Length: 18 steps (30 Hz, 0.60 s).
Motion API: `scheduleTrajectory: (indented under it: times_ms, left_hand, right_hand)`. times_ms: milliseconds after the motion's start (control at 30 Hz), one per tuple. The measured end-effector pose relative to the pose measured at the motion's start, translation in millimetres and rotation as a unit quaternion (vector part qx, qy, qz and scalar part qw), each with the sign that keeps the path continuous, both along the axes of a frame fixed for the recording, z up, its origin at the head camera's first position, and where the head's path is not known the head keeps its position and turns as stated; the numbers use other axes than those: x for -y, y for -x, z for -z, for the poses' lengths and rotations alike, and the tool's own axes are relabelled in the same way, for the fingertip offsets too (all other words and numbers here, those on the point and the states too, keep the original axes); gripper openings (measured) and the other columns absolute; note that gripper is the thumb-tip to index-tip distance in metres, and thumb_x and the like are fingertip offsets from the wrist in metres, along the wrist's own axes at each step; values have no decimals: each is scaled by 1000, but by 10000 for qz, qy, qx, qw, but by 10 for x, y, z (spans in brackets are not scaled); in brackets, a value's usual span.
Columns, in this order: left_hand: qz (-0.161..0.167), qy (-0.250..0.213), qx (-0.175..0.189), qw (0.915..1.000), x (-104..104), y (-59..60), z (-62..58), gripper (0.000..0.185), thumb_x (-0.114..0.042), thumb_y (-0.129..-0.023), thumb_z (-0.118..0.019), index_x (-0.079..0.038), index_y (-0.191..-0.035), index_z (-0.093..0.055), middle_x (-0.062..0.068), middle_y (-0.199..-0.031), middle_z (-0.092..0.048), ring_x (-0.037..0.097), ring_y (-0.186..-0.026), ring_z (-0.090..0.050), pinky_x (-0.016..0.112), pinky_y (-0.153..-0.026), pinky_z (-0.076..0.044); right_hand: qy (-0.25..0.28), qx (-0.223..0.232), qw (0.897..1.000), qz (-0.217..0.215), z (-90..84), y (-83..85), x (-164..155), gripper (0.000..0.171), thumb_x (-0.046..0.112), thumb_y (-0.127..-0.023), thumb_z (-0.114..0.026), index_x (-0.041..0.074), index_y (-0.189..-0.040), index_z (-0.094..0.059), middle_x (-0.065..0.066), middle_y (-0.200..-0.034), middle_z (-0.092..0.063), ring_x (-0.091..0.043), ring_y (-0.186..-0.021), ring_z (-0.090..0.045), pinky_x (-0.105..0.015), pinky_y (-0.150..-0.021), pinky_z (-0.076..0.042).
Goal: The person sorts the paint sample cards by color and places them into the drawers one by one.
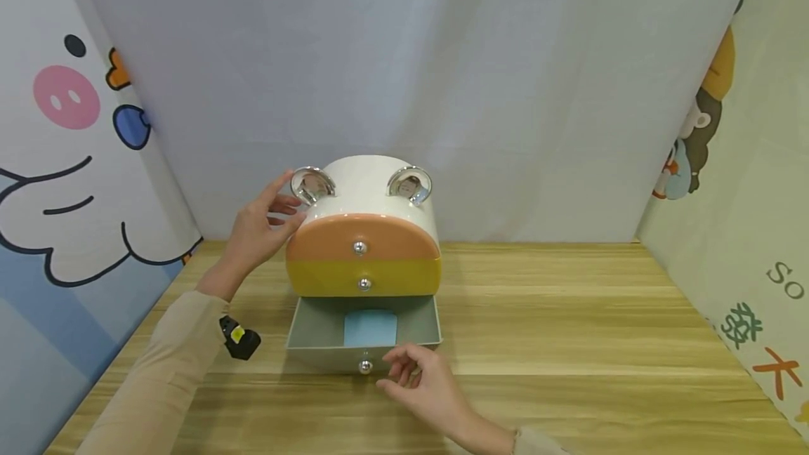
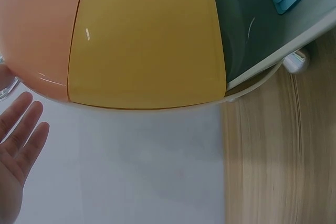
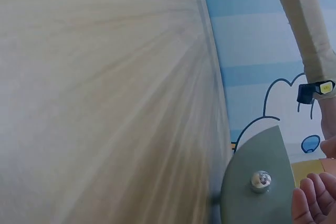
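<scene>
A small dome-shaped drawer cabinet (image 1: 363, 230) stands at the centre of the frame on the wooden table (image 1: 569, 328), its white body topped by two chrome ear-shaped rings (image 1: 312, 185). The peach top drawer (image 1: 360, 239) and the yellow middle drawer (image 1: 364, 277) are pushed in. The grey-green bottom drawer (image 1: 363, 332) is pulled out toward the lower edge of the frame, and a light-blue folded sheet (image 1: 370, 328) lies flat inside it.

The left hand (image 1: 259, 227), left of centre, rests with loosely spread fingers against the cabinet's white side, just beside the left ring; this grip is open and clasps nothing. The right hand (image 1: 420, 381), low in the frame, sits at the drawer's front edge just right of its chrome knob (image 1: 365, 366). Its fingers are relaxed and slightly bent, close to the front panel but not wrapped round the knob, so this grip too holds nothing. The right-wrist view shows the fingertips (image 3: 315, 203) just beside that knob.

As I judge it, the risk lies in the light cabinet sliding or tipping if the drawer is pushed or pulled hard while the left hand only touches the side. A drawer drawn further could come off its runners and spill the sheet. Fingers at the front edge could also be pinched if it closes fast.
</scene>
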<state>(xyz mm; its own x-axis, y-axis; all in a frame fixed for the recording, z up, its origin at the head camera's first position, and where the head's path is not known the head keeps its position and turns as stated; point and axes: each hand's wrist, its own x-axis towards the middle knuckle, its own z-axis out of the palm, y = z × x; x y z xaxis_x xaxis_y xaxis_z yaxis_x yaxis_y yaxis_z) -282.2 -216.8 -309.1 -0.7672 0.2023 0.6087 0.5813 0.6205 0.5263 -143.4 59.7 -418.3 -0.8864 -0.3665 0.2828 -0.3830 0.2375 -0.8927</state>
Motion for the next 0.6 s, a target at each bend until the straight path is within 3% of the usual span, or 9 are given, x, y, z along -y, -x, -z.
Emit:
scheduleTrajectory:
  times_ms: [167, 300, 600]
  left_hand:
    - [12, -26, -39, 10000, -5, 1, 3, 66, -7, -85, -62, -9, -142, -30, 21, -104, -61, 34, -89, -60, 50, -72, -51]
    - [15, -40, -55, 10000, -3, 0, 8, 66, -6, -85, -62, -9, -142, -30, 21, -104, -61, 34, -89, -60, 51, -72, -51]
    - [-2, -60, 29, 10000, -6, -5, 13, 66, -7, -85, -62, -11, -143, -29, 20, -105, -61, 34, -91, -60, 51, -73, -51]
  right_hand:
    - [-28, -52, 9999, 139, 98, -57, 73, 21, 4, -74, -72, 0, -92, -62, -4, -75, -59, -5, -65, -52, -20, -58, -50]
    - [-69, 155, 9992, 370, 185, -77, 137, 19, -1, -73, -71, -1, -89, -62, -8, -73, -59, -4, -63, -51, -20, -57, -50]
    - [512, 515, 9950, 691, 359, -31, 268, 21, 7, -75, -72, -2, -92, -62, -6, -79, -60, -2, -66, -51, -17, -61, -49]
